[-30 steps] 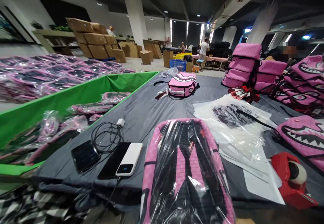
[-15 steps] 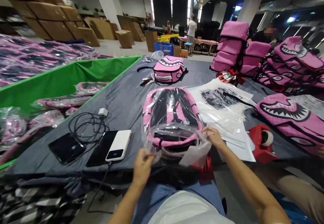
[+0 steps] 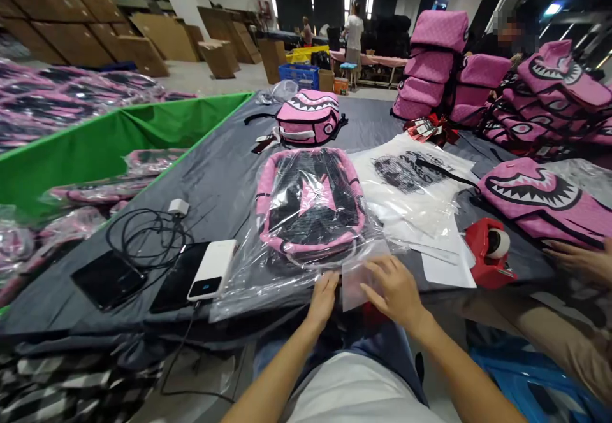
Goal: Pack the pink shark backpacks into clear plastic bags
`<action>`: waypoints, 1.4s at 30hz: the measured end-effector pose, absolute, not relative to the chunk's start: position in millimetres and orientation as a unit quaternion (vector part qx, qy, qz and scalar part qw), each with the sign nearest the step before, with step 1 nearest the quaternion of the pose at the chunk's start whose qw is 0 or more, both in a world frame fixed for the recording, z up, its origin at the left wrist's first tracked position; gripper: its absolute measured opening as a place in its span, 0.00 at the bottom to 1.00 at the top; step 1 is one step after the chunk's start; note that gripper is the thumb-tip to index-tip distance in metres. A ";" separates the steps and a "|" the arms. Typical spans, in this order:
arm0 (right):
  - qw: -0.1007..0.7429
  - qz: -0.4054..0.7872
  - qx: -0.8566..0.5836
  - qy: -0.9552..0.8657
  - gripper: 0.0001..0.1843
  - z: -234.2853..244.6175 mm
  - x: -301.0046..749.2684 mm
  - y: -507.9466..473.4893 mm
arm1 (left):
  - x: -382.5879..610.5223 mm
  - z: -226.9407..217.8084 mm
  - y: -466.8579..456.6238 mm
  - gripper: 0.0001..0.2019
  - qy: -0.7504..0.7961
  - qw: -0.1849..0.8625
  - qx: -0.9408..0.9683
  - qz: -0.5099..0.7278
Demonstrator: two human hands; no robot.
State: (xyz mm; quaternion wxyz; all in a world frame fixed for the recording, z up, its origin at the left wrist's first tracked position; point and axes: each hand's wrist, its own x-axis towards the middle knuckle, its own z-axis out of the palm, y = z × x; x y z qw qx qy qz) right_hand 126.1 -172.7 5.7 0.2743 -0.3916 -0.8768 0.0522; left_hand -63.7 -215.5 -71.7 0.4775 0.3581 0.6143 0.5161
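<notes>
1. Seeing at far left a green-walled bin point(image 3: 143, 120), holding pink bundles in clear plastic.
2. Finding a coiled black cable point(image 3: 148, 235) on the dark grey counter point(image 3: 220, 168), with a white power bank point(image 3: 213, 269) overlapping a flat black device point(image 3: 169, 283).
3. Noticing a toothy-mouthed bag point(image 3: 308, 117) toward the back, lying well beyond both hands.
4. Looking, near the front edge of the counter, at a pink backpack point(image 3: 318, 193) inside a loose clear plastic bag point(image 3: 243, 283): lying back panel up, showing a puffy pink rim with narrow dark bands, a ribbed black panel and a jagged pink patch mid-panel; gleaming with white glare; spreading slack, crinkled plastic toward the lower left.
5. Resting the left grip point(image 3: 324, 299), fingers extended together, at the plastic's near edge; being unable to tell pinching from mere touching.
6. Holding the right grip point(image 3: 396, 292) loosely open, fingers parted, over a translucent flap point(image 3: 352, 286).
7. Seeing white printed sheets point(image 3: 411, 174) just right of the backpack, then a red tape dispenser point(image 3: 485, 254).
8. Seeing a shark-faced bag point(image 3: 535, 203) at right, with a co-worker's hand point(image 3: 581, 260) at its near edge.
</notes>
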 end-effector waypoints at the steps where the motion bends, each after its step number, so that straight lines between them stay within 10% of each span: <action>1: 0.267 0.032 -0.394 -0.879 0.22 -0.1 117.9 -169.5 | -58.5 -73.0 -206.7 0.18 0.605 0.484 0.376 0.509; 9: 0.220 0.016 -0.390 -0.894 0.43 -74.8 154.1 -202.8 | -44.7 -88.3 -202.4 0.21 0.460 0.537 0.556 0.437; 20: 0.298 0.007 -0.424 -0.855 0.36 -97.2 164.0 -250.2 | -68.3 -65.9 -166.0 0.17 0.377 -0.052 0.911 0.159; 36: 0.383 0.147 -0.382 -0.828 0.35 -81.9 172.1 -238.8 | -85.3 -52.2 -151.3 0.26 0.156 -0.021 0.982 0.102; 42: 0.527 0.443 -0.453 -0.567 0.34 -84.6 172.3 -209.8 | -94.5 -56.5 -153.7 0.26 0.139 -0.049 0.978 0.146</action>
